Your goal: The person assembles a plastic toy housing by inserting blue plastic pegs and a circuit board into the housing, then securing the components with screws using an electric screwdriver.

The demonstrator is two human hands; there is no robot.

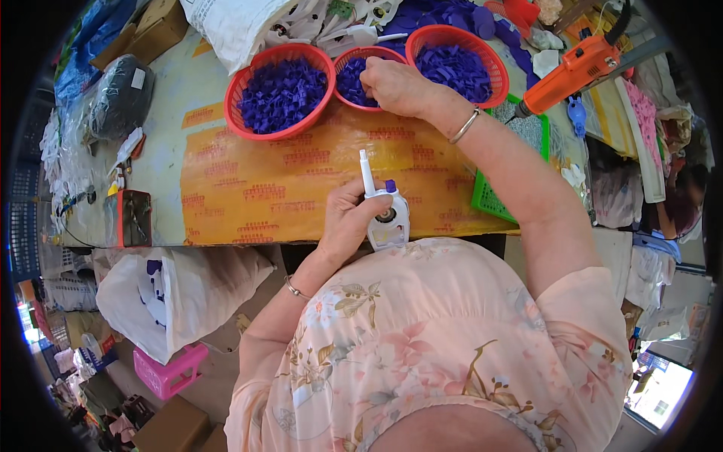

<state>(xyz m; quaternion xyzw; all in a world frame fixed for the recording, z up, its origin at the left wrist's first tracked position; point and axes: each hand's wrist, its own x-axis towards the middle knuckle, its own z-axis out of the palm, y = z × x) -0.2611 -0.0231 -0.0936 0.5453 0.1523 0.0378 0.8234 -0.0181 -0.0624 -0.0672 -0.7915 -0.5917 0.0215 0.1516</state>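
My left hand (352, 215) is closed around a white plastic housing (391, 231) close to my body, at the table's front edge. A slim white stem (366, 169) sticks up from the housing, a small purple piece (390, 186) sits at its top, and a dark round part shows in its middle. Over the small middle red basket (364, 105), my right hand (395, 87) reaches in with bent fingers pinched together. Purple plastic pieces (349, 81) fill that basket. Whatever lies between my right fingertips is hidden.
Larger red baskets of purple pieces stand left (280, 135) and right (493, 64). An orange electric screwdriver (572, 71) hangs at the right above a green tray (493, 200) of small metal parts. A white bag (230, 30) and white plastic parts lie behind. A black-and-red box (134, 218) stands left.
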